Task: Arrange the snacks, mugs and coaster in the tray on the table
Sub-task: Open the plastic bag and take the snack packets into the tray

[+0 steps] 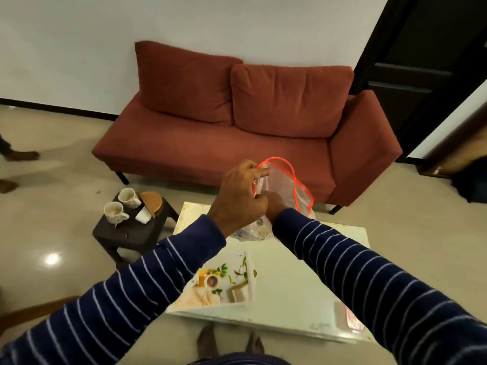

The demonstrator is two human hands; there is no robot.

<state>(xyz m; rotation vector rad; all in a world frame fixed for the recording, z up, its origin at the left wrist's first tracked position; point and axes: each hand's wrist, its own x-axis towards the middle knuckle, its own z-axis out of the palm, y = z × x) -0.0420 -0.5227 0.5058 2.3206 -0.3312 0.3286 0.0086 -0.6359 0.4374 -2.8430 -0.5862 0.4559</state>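
A: What is the largest thing in the room?

B: A rust-red sofa (237,122) against the far white wall, with two back cushions.

A: And nearer?

B: A pale counter (303,272) stands in the near centre. On its near left part lies a white tray (224,283) printed with flowers and a teacup. To the left of the counter, well apart from the tray, is a small dark stool (131,230).

A: What sits on the stool?

B: Two floral mugs (116,213), one just behind the other, beside a brown round coaster (151,204) propped above a white holder.

A: Where are the snacks?

B: In a clear zip bag (287,191) with a red-orange seal strip, held over the far part of the counter, its bottom resting there.

A: What are the hands doing?

B: The left hand (242,196) pinches the bag's open rim with curled fingers. The right hand (274,206) is pushed into the bag's mouth; its fingers are hidden, so I cannot tell its grip. Both arms wear navy sleeves with thin white stripes.
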